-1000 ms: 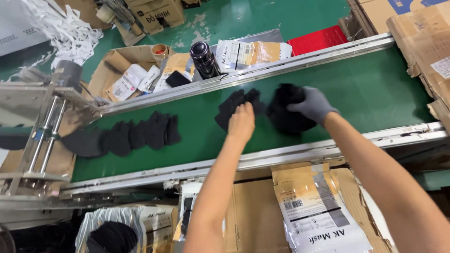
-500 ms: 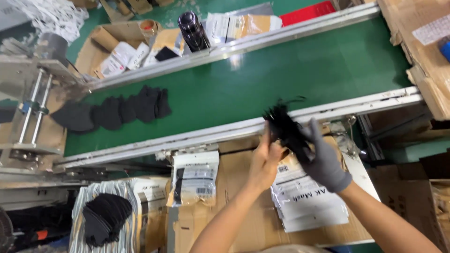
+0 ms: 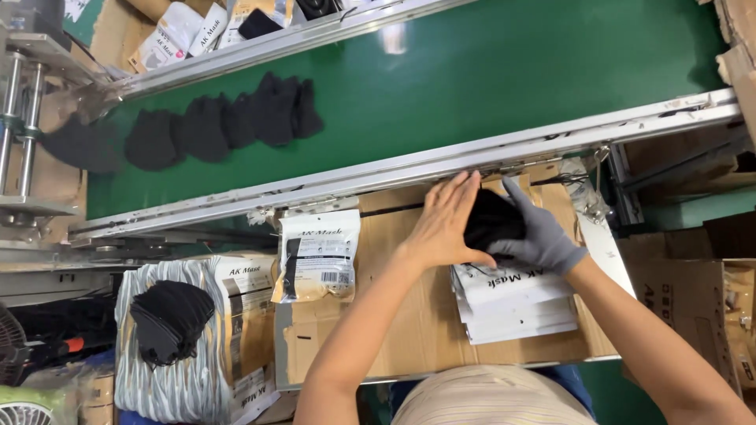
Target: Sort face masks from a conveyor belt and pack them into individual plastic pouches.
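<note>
My left hand [image 3: 446, 223], bare, and my right hand [image 3: 535, 232], in a grey glove, press together around a small stack of black masks [image 3: 493, 220]. They hold it over a cardboard work surface [image 3: 402, 315], just above a pile of flat white pouches [image 3: 512, 303]. Behind the hands runs the green conveyor belt [image 3: 488, 86], with a row of several black masks [image 3: 213, 126] lying on its left part.
A filled printed pouch [image 3: 317, 256] hangs at the belt's near rail. At lower left, a striped bag holds loose black masks [image 3: 169, 319] beside more pouches [image 3: 244, 303]. Cardboard boxes with packaging [image 3: 181, 31] stand beyond the belt; more boxes [image 3: 736, 39] at the right.
Both hands lifted the black masks off the belt and brought them down toward me onto the cardboard surface, now squeezing them together over the white pouches.
</note>
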